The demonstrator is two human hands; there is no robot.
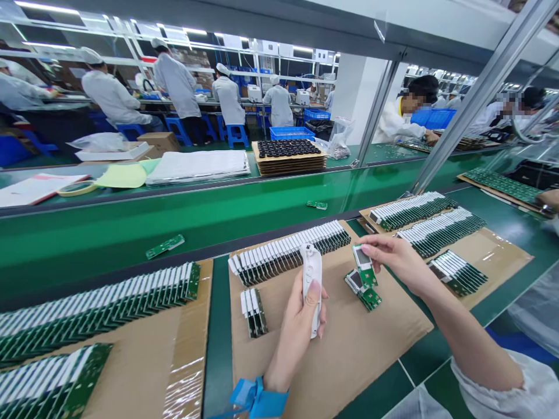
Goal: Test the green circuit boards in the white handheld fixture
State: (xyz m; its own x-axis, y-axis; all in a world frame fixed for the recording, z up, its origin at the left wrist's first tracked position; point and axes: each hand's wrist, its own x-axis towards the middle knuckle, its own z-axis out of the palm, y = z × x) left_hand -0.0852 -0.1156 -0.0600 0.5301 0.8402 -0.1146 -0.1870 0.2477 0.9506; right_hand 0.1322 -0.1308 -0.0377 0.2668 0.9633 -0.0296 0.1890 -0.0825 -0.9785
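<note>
My left hand (301, 314), with a blue band at its wrist, is wrapped round a long white plastic housing (311, 291) held upright over the cardboard. To its right, my right hand (386, 259) pinches a small green circuit board with a grey screen (363, 262) by its upper edge. Just below that board lie a few similar circuit boards (369, 298) on the cardboard sheet (340, 355). Behind my left hand stands a long row of boards with white-edged screens (290, 250). A short group of boards (253, 313) stands left of my left wrist.
More board rows stand on cardboard at the left (100, 308) and right (441, 230). Two loose boards (165, 247) lie on the green conveyor belt (244, 201). Beyond it are a stack of trays with black round parts (288, 151) and white sheets (198, 167). Co-workers sit across.
</note>
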